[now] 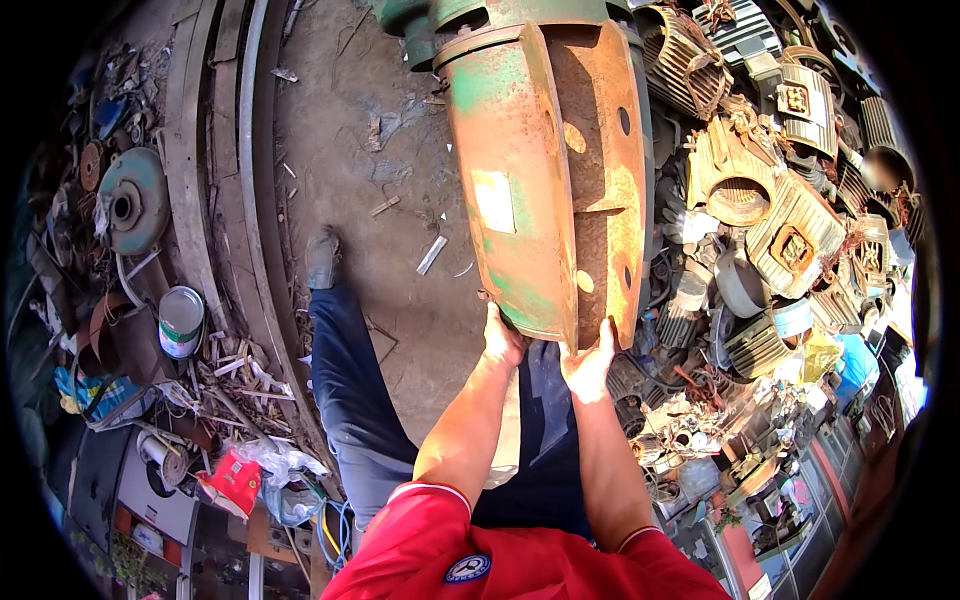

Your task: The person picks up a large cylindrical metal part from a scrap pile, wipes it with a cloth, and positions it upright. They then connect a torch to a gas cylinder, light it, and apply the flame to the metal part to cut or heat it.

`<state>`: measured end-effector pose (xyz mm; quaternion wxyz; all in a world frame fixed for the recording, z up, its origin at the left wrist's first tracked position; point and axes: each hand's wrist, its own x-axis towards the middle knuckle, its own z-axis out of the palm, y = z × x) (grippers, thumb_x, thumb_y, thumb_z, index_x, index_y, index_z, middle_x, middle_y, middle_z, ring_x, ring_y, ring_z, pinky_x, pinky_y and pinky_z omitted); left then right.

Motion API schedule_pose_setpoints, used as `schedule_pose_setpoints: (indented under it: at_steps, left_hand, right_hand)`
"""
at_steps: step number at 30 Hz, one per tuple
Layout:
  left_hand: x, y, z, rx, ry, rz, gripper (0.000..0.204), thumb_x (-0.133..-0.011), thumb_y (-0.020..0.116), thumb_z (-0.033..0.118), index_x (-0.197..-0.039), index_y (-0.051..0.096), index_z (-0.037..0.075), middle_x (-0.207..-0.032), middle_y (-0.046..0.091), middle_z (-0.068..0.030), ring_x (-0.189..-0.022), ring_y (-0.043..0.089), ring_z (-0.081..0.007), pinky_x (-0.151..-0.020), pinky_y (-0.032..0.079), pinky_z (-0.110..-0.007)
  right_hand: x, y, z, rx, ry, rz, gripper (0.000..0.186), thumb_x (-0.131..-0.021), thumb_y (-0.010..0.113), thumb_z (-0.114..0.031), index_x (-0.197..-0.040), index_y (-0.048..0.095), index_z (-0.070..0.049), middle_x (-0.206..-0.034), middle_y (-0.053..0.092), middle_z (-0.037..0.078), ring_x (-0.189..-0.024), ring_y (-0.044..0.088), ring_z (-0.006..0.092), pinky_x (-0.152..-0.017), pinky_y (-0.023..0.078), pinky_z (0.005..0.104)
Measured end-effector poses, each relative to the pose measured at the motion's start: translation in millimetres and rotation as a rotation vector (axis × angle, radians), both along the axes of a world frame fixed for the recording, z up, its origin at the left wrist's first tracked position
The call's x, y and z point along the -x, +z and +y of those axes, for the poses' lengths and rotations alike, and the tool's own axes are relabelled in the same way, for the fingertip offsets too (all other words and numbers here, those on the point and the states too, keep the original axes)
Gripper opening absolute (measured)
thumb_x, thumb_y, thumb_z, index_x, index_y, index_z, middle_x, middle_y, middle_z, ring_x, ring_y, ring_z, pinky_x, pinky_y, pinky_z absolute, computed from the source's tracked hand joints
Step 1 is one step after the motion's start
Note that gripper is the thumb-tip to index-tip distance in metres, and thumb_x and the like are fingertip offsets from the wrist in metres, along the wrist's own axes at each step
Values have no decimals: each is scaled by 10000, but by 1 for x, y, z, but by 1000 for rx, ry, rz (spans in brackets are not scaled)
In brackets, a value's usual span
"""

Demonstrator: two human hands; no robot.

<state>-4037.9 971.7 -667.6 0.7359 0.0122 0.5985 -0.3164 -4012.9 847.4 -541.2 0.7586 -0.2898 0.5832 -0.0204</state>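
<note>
A large cylindrical metal housing [505, 265], green paint with heavy rust, extends from the top middle toward me, two long rusty rails with holes along its right side. My left hand [500, 340] is closed on its near lower-left end, and my right hand [590, 362] grips the near end beside the rusty rail. The fingertips of both are partly hidden under or behind the metal.
Piled old motor casings [745, 175] and scrap line the right. Planks and a metal rail [255, 200] run along the left, beside a greenish round casting [140, 205], a tin can [180, 322] and debris. My left shoe [322, 258] rests on the dusty floor [360, 150].
</note>
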Motion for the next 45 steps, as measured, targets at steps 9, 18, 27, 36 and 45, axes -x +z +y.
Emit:
schedule_pose_setpoints:
  at_steps: [9, 18, 27, 36, 45]
  left_hand:
    - [-3, 8, 2, -86, -49, 95, 681, -1026, 282, 634, -1478, 411, 141, -1510, 459, -89, -1342, 470, -316, -1072, 393, -527]
    - [-23, 20, 100, -245, -208, 171, 638, -1047, 274, 586, -1480, 426, 143, -1506, 477, -82, -1320, 510, -325, -1058, 439, -529]
    - [-62, -7, 338, -437, -502, 27, 589, -1073, 316, 501, -1438, 462, 62, -1444, 522, -150, -1291, 535, -346, -1094, 438, -499]
    - [-81, -5, 383, -237, -373, -181, 659, -1075, 255, 515, -1481, 396, 15, -1471, 480, -203, -1297, 516, -392, -1111, 420, -514]
    - [-69, 39, 285, -281, -440, -282, 756, -1038, 102, 595, -1588, 229, 91, -1631, 263, -132, -1487, 264, -367, -1240, 196, -482]
  right_hand:
    - [4, -20, 6, 46, -212, 125, 425, -913, 543, -309, -1279, 566, -95, -1260, 644, 64, -1104, 649, 296, -867, 579, 444]
    - [-2, -5, 121, 49, -181, 44, 401, -912, 486, -218, -1274, 568, -66, -1276, 646, 99, -1189, 617, 316, -1032, 494, 474]
    - [-10, -15, 352, -112, -465, 204, 438, -823, 557, -124, -1261, 560, -108, -1269, 603, 99, -1181, 597, 311, -980, 510, 551]
    - [-14, -22, 407, -103, -481, 403, 446, -784, 586, 2, -1226, 556, -57, -1217, 593, 113, -1110, 618, 316, -949, 555, 513]
    - [27, -15, 306, -300, -194, 469, 356, -815, 700, -113, -1134, 595, 7, -1060, 619, 124, -949, 623, 257, -844, 571, 428]
